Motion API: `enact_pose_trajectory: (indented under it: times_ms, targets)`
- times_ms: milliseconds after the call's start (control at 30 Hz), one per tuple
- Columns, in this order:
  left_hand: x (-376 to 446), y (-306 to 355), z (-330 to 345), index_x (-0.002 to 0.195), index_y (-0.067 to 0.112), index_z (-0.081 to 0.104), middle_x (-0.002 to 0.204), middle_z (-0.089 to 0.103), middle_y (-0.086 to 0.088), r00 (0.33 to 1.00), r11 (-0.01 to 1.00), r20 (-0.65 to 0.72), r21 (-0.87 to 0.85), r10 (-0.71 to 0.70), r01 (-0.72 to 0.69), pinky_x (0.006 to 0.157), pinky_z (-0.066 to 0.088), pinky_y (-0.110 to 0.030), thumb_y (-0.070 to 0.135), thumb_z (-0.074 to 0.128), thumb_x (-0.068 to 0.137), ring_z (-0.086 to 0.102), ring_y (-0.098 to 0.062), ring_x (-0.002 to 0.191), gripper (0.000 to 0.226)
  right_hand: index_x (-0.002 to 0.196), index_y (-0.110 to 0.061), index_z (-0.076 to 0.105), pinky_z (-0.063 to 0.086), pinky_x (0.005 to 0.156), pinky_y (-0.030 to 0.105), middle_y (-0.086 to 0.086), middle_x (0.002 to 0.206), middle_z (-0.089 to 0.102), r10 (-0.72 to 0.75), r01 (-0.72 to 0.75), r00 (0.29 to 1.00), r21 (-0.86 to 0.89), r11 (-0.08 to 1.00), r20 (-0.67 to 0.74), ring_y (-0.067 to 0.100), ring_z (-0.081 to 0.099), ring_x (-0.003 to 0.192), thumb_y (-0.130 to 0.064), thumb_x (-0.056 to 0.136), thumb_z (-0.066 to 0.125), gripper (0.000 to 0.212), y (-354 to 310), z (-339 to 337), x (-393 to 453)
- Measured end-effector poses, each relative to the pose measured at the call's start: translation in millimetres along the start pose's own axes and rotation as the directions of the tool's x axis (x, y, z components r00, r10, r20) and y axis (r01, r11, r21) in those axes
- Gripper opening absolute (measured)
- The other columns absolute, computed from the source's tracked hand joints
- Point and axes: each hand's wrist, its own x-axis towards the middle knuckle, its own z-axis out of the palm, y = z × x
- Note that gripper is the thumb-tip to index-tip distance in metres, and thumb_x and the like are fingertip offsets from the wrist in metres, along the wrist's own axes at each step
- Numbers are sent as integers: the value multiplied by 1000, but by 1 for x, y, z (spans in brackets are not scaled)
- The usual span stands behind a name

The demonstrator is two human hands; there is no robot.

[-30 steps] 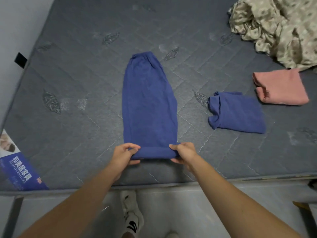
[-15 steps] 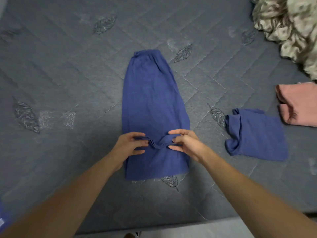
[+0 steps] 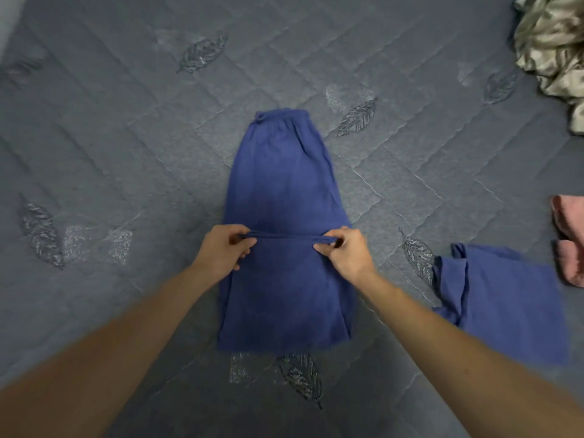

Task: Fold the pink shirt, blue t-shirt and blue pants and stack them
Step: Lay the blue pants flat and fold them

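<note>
Pants [image 3: 281, 184] centre of mattress [image 3: 110, 137], long axis near–far, waistband at far end, hem end lifted over the near part, about halfway up. Left hand [image 3: 221, 252] pinching left corner of hem, right hand [image 3: 347, 252] pinching right corner, hem taut between. Fold in progress, judged not yet laid down. T-shirt [image 3: 505, 298] folded, at right; shirt [image 3: 568, 238] folded, just beyond, at right edge. Stacking not yet done.
</note>
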Motion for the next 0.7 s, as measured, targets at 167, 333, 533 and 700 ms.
enact_pose_trajectory:
  times_ms: [167, 333, 533, 700]
  targets:
    - [42, 21, -6, 92, 8, 71, 91, 65, -9, 972, 980, -137, 85, 191, -180, 82, 51, -29, 10, 74, 90, 61, -16, 82, 4, 81, -8, 74, 52, 78, 37, 10, 84, 65, -145, 147, 987, 25, 989, -70, 16, 61, 77, -12, 82, 83, 10, -25, -24, 36]
    - [103, 52, -14, 72, 15, 54, 60, 41, 4, 963, 980, -183, 37, 199, -196, 55, 40, -29, 9, 69, 94, 35, -1, 52, 27, 78, -12, 67, 53, 64, 47, 16, 68, 62, -164, 165, 985, 20, 986, -49, 16, 51, 61, -27, 83, 77, 18, -47, -34, 108]
    - [179, 101, -35, 76, 7, 60, 51, 41, 13, 931, 956, -216, 83, 294, -282, 46, 30, -12, 7, 65, 95, 37, 3, 40, 20, 78, -8, 64, 57, 64, 50, 15, 68, 65, -178, 165, 970, -87, 982, -168, 38, 63, 64, -28, 85, 76, 25, -84, -32, 188]
    - [231, 121, -40, 100, 11, 66, 67, 47, 6, 899, 952, -315, 134, 306, -277, 69, 46, -20, 12, 68, 94, 48, 4, 56, 6, 85, -8, 67, 52, 78, 41, 3, 75, 65, -228, 179, 936, -196, 964, -269, 28, 62, 79, -24, 90, 73, 18, -111, -30, 223]
